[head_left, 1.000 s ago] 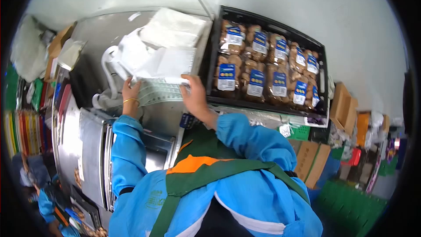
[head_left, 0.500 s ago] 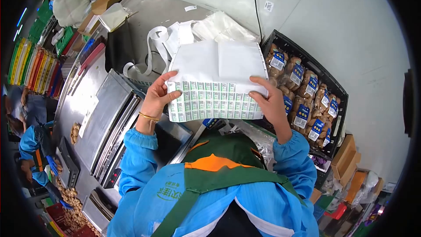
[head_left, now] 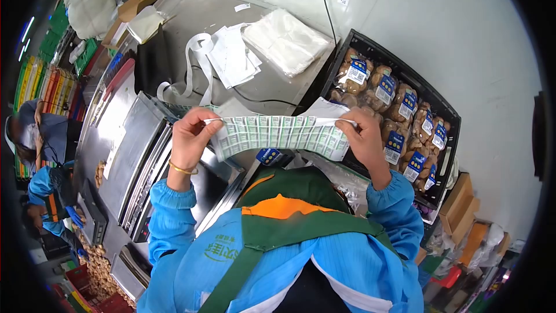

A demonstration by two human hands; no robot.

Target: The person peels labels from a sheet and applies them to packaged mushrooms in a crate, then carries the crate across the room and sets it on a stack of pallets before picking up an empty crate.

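A sheet of small green-and-white labels (head_left: pixel 272 130) stretches between my two hands in front of my chest. My left hand (head_left: pixel 194 133) pinches its left end between thumb and fingers. At the opposite end, my right hand (head_left: pixel 365 139) pinches the sheet's upper corner. The printed rows face me and curve downward. Most of the blank white upper part is now folded back out of sight; a white piece (head_left: pixel 325 108) shows behind near my right hand. Beyond my right hand, a black crate (head_left: pixel 351 37) holds several bagged mushroom packs (head_left: pixel 387 90) with blue tags.
On the metal table (head_left: pixel 197 8) lie a stack of clear bags (head_left: pixel 288 40), paper slips (head_left: pixel 233 55), a white strip (head_left: pixel 190 64) and a black cable (head_left: pixel 260 100). A metal machine (head_left: pixel 139 150) stands left. Other people (head_left: pixel 49 197) are far left, near loose mushrooms (head_left: pixel 104 272).
The sheet's blank upper part has folded back and down, uncovering the bags and slips behind it. My hands have moved slightly apart, still gripping both ends.
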